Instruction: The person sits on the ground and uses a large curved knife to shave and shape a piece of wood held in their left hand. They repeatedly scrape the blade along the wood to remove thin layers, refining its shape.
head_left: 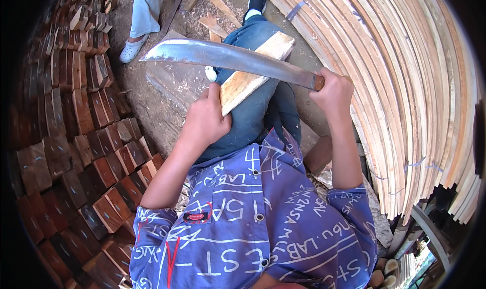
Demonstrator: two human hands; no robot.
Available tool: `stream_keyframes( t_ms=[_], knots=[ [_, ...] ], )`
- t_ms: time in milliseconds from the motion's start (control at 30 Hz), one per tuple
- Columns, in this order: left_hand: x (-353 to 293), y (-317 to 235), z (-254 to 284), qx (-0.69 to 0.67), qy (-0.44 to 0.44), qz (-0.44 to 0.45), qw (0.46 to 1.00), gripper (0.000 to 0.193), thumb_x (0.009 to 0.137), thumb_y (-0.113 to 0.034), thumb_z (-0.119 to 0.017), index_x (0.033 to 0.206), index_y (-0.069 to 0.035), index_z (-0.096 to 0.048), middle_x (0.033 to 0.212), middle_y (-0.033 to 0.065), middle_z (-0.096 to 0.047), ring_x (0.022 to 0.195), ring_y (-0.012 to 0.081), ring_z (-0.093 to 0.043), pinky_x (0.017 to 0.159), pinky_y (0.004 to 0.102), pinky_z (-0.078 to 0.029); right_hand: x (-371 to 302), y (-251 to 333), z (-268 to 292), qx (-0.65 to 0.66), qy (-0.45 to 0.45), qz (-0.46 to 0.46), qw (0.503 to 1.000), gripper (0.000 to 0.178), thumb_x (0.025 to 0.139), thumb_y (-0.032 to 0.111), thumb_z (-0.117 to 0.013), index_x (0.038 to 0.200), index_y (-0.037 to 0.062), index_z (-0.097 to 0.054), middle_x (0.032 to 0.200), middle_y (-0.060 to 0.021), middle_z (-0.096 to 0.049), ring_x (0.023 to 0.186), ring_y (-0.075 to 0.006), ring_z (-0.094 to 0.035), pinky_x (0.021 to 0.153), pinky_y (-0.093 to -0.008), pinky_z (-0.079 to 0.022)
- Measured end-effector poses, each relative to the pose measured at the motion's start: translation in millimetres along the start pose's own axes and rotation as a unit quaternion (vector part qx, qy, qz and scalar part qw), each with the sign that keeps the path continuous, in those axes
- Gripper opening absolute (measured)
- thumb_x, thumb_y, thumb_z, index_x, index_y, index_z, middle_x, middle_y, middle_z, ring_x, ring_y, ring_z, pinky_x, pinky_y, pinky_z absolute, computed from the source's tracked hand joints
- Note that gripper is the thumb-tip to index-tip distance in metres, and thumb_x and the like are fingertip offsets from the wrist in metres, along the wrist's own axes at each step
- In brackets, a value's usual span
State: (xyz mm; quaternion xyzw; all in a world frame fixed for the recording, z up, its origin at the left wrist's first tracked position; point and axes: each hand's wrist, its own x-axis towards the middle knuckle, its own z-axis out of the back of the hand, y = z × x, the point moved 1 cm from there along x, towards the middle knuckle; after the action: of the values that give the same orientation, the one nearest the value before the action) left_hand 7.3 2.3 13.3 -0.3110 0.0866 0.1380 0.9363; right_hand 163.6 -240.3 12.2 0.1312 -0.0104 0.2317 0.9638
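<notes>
My right hand (334,90) is closed around the short wooden handle of a machete (228,58). Its long, curved steel blade points left, with the tip at the far left of my legs. Beneath the blade, a pale, rough-hewn piece of wood (240,90) slants across my jeans (243,124). My left hand (206,116) grips the near end of this wood, fingers wrapped at its left edge. In this view the blade crosses over the wood's middle; I cannot tell whether the two touch.
Stacked brown wood blocks (109,210) fill the left side. On the right stand bundles of long, pale wooden strips (405,86), tied with bands. Wood offcuts (223,9) and shavings lie on the ground ahead. Another person's leg and light clog (133,49) are at the far left.
</notes>
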Motion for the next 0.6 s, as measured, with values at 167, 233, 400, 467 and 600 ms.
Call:
stream_keyframes(
  t_ms=[167,233,400,467,600],
  knots=[
    [-3.2,-2.5,-3.3,0.022,-0.006,0.021,1.000,0.037,0.070,-0.009,-0.060,0.100,0.002,-0.041,0.087,0.0289,-0.058,0.075,0.0477,-0.061,0.069,0.0522,-0.052,9.7,-39.1,8.1,-0.065,0.006,-0.082,0.994,0.023,0.061,0.018,-0.069,0.081,0.0068,-0.070,0.069,-0.0158,-0.066,0.067,-0.0337,-0.065,0.064,-0.0421,-0.050],
    [-2.1,-2.0,-4.8,0.018,-0.006,0.014,1.000,0.037,0.071,-0.008,-0.060,0.100,0.002,-0.040,0.087,0.0287,-0.057,0.074,0.0478,-0.061,0.068,0.0525,-0.052,13.5,-62.4,19.3,-0.086,0.015,-0.170,0.982,0.021,0.066,0.018,-0.067,0.080,0.0039,-0.069,0.071,-0.0190,-0.066,0.069,-0.0361,-0.065,0.068,-0.0440,-0.051],
    [-1.5,-6.1,-4.2,0.018,0.002,0.033,0.999,0.033,0.072,-0.007,-0.054,0.099,0.002,-0.039,0.083,0.0317,-0.056,0.075,0.0512,-0.058,0.071,0.0552,-0.048,-3.4,-86.0,26.0,-0.021,-0.005,-0.279,0.960,0.029,0.078,0.028,-0.065,0.071,-0.0007,-0.064,0.065,-0.0209,-0.062,0.064,-0.0368,-0.062,0.064,-0.0436,-0.048],
    [1.3,-7.7,-4.4,0.026,0.007,0.030,0.999,0.033,0.072,-0.007,-0.054,0.100,0.003,-0.039,0.084,0.0313,-0.057,0.075,0.0510,-0.058,0.070,0.0551,-0.049,-16.8,-84.2,14.9,0.022,0.025,-0.287,0.957,0.035,0.079,0.030,-0.067,0.066,-0.0018,-0.059,0.058,-0.0186,-0.056,0.055,-0.0344,-0.056,0.058,-0.0421,-0.045],
    [3.3,-9.5,-6.2,0.037,0.026,0.021,0.999,0.037,0.072,-0.007,-0.055,0.103,0.003,-0.039,0.084,0.0306,-0.057,0.075,0.0499,-0.059,0.069,0.0540,-0.050,-17.2,-20.2,10.6,0.086,0.033,-0.192,0.977,0.027,0.070,0.024,-0.071,0.065,0.0007,-0.058,0.055,-0.0182,-0.054,0.051,-0.0339,-0.054,0.052,-0.0404,-0.042]
  ],
)
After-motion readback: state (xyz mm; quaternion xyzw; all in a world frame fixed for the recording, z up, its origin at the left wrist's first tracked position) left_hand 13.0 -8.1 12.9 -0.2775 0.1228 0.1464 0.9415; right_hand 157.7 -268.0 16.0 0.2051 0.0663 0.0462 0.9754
